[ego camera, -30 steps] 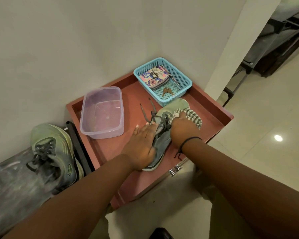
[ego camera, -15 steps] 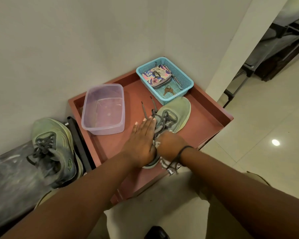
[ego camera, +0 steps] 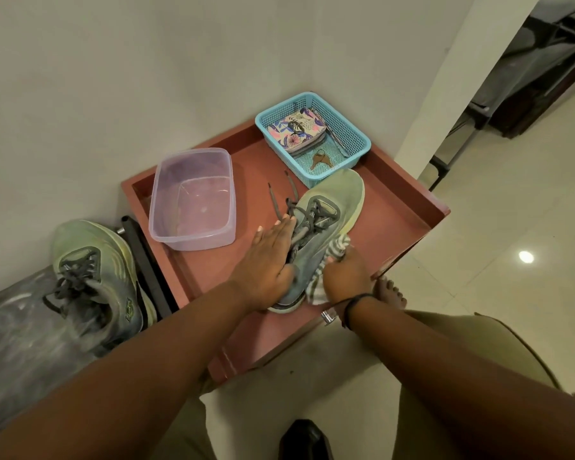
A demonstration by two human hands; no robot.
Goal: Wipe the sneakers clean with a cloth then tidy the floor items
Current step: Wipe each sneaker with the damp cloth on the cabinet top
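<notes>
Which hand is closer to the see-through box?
The left. The left hand lies flat on the sneaker, just right of the clear plastic box. The right hand holds the striped cloth on the sneaker's far side.

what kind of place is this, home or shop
Most likely a home, perhaps a corner by an entryway. A low reddish cabinet top against plain walls holds a blue basket with keys and a wallet, worn sneakers sit about, and the tiled floor is glossy.

You won't find any text you can read here. The sneaker at your nine o'clock carries a small logo on its side, but it's too blurred to make out.
</notes>
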